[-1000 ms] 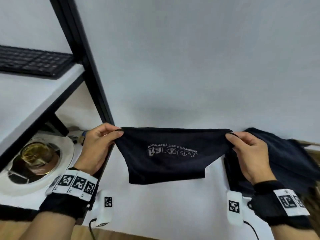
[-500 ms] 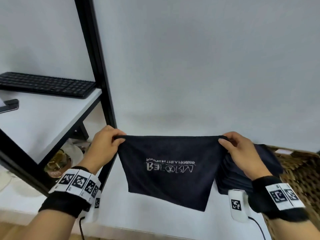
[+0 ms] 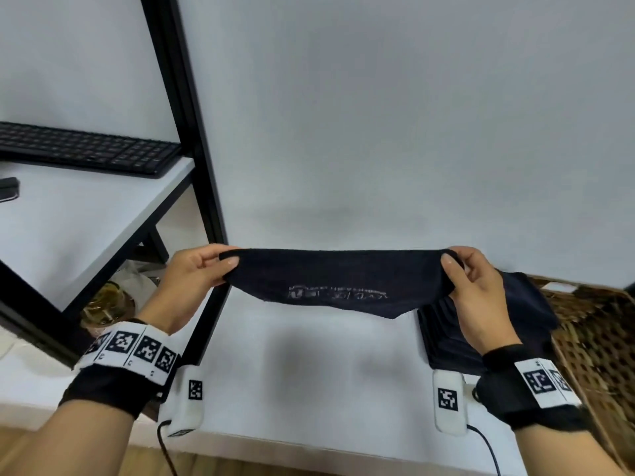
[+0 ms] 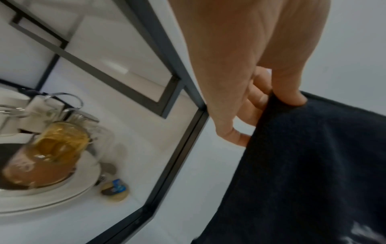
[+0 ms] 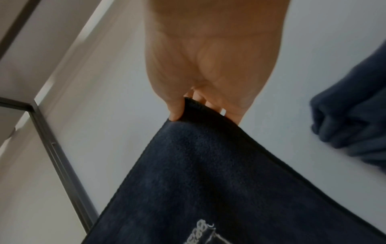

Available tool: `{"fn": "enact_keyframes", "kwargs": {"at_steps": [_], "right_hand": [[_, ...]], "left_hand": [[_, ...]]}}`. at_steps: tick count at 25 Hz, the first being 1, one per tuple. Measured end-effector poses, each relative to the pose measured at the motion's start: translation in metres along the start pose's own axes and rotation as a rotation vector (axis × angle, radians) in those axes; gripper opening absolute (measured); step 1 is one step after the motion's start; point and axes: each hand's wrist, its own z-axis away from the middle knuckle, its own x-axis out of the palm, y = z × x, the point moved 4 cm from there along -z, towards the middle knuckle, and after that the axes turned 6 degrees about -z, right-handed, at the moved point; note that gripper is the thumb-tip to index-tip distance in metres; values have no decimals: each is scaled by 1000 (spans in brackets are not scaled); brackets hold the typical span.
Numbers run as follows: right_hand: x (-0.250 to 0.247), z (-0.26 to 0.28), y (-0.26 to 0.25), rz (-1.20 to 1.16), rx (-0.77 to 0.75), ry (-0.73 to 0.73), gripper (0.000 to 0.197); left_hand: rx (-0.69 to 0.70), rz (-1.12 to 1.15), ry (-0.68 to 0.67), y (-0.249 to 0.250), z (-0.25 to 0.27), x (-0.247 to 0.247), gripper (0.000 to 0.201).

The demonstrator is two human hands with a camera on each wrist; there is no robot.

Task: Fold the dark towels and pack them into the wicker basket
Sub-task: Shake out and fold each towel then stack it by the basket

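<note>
A dark towel [image 3: 338, 281] with pale lettering hangs stretched in the air between my two hands, above the white table. My left hand [image 3: 202, 269] pinches its left top corner, thumb over the hem, as the left wrist view shows on the towel [image 4: 309, 165]. My right hand [image 3: 470, 283] pinches the right top corner of the towel [image 5: 208, 173]. A stack of folded dark towels [image 3: 488, 324] lies behind my right hand, partly hidden by it. The wicker basket [image 3: 598, 345] stands at the far right.
A black-framed shelf unit [image 3: 192, 159] stands at the left, with a black keyboard [image 3: 86, 149] on its white shelf. Below it sit a white plate [image 4: 52, 196] and a glass jar [image 4: 50, 153]. White wall lies straight ahead.
The towel's lower part has swung up and away, so it hangs shorter and flatter between my hands. Both hands kept their corners. The view has shifted, and more of the basket shows.
</note>
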Motion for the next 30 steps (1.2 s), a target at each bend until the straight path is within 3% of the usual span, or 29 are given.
{"fn": "enact_keyframes", "kwargs": {"at_steps": [3, 8, 12, 15, 16, 18, 19, 20, 23, 24, 25, 28, 29, 30], "right_hand": [[-16, 36, 37, 96, 63, -34, 9], [-39, 89, 131, 204, 356, -109, 9], [-45, 71, 193, 345, 469, -88, 8], [-43, 39, 226, 548, 450, -65, 3], [-40, 28, 234, 662, 430, -75, 8], [-26, 13, 250, 872, 349, -176, 28], [-15, 10, 257, 959, 287, -276, 33], [-4, 9, 266, 1030, 227, -395, 35], [14, 15, 291, 1165, 150, -632, 31], [13, 17, 295, 1198, 148, -634, 28], [10, 20, 295, 1231, 162, -606, 23], [-8, 40, 289, 1208, 316, -470, 15], [-11, 54, 286, 1118, 422, -427, 22], [-12, 69, 284, 1024, 524, -403, 29]], "left_hand": [[-156, 26, -113, -52, 17, -3, 19], [-381, -185, -207, -146, 42, 17, 16], [-363, -405, -80, -185, 18, 37, 21], [-416, -445, 57, -212, -20, 52, 19], [-448, -457, 86, -221, -31, 59, 13], [-365, -664, 92, -232, -42, 76, 22], [-254, -745, 17, -232, -41, 91, 24], [-147, -770, -145, -231, -34, 112, 25], [-52, -1020, -834, -252, 5, 166, 43], [-7, -1184, -917, -259, 11, 169, 47], [33, -1313, -876, -263, 10, 165, 47], [123, -1460, -436, -257, -5, 148, 37], [48, -1431, -290, -256, -5, 137, 30], [-113, -1337, -221, -255, -1, 129, 27]]}}
